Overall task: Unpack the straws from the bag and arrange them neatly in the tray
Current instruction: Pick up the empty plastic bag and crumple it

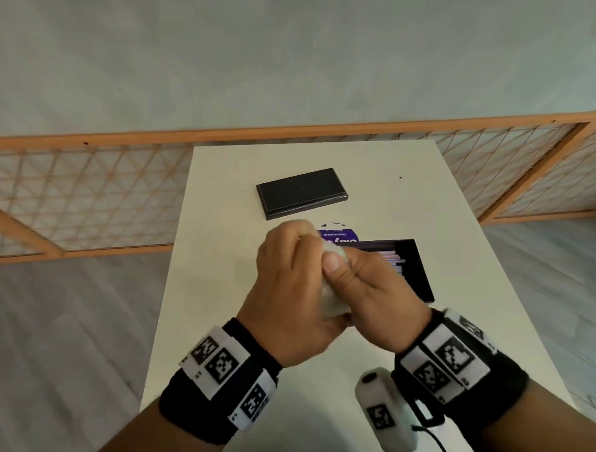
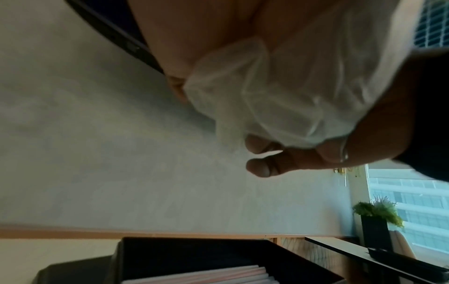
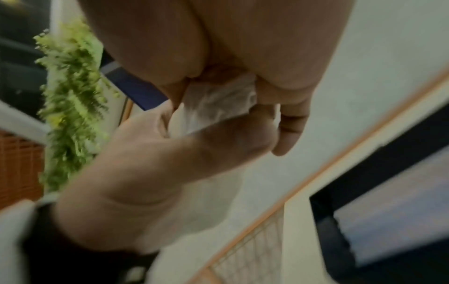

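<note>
Head view, nearest: my two wrists with their marker bands hang over the near part of the white table [image 1: 221, 201], both raised above it so the plastic has room to be worked between the palms.
Left hand: my left hand [image 1: 289, 293] is curled round the clear plastic bag [image 1: 331, 299], fingers clenched on its far end; I hold it there so the crumpled film cannot spring open.
Right hand: my right hand [image 1: 370, 291] grasps the same bag from the right, thumb pressed on top; in the right wrist view the film shows squeezed between the fingers [image 3: 289, 123].
Bag: it looks emptied and bunched into a wad, touching both palms; no straw shows inside it, though the folds hide part.
Straws: the straws [image 1: 394, 261] lie side by side in the black tray [image 1: 423, 272], just right of and beyond my hands; the left wrist view shows them as pale parallel strips [image 2: 218, 272].
Tray: it sits open-side up and near my right hand, I judge so each load was a short carry.
Purple label: a round purple label [image 1: 339, 234] lies flat just beyond my knuckles, partly hidden.
Lid: the black lid [image 1: 300, 192] rests farthest off, well apart, out of the working space.
Stage: unpacking seems done; the wad needs setting aside.
</note>
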Tool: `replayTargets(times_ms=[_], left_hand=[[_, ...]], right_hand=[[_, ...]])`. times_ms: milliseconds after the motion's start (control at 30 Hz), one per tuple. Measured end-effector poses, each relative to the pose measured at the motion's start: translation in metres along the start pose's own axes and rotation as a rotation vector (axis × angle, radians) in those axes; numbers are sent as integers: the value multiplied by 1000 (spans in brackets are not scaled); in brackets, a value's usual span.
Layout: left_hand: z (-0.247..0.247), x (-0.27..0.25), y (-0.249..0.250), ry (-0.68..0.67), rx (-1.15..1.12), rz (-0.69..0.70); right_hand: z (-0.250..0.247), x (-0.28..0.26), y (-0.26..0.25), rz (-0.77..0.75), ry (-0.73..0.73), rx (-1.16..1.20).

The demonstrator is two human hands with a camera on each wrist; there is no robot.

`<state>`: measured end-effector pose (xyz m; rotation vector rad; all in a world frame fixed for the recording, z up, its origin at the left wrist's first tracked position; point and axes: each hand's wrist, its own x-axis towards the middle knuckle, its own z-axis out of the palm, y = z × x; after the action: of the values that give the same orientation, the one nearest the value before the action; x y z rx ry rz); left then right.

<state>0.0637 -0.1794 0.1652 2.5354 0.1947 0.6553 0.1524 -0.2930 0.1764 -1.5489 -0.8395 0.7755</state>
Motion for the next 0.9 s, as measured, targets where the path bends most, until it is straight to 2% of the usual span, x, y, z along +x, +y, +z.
replayTargets(times_ms=[100,200,233,300,367,400,467,600,667,767,867,900], left_hand=[[8,2,18,34,-98,22],[13,3,31,15,-177,-35],[18,4,33,2,-146,-48],[25,7,37,-38,-76,-132],[29,12,43,-102,-20,-274],[31,13,47,-149,6,-316],[38,11,53,-199,16,-323],[55,-2,69,-113,-139,-233],[65,-12,74,-84,-184,-239],[63,-18,68,-82,-235,-267],[38,-16,55,-131,-339,-210],[29,-16,50,-158,-352,-184]], right_hand=[[-17,-9,-4,138,-72,309],[-37,-13,-6,224,-67,209],[-43,-16,-6,199,-65,127],[-49,-26,1,5,-45,-180],[-50,-41,9,-176,106,-510],[-49,-48,12,-227,143,-566],[-48,-57,20,-236,103,-536],[-59,-54,33,-114,68,-441],[-60,-48,30,25,37,-227],[-51,-39,26,258,-7,101],[-30,-29,19,370,-56,84],[-22,-25,19,399,-52,158]])
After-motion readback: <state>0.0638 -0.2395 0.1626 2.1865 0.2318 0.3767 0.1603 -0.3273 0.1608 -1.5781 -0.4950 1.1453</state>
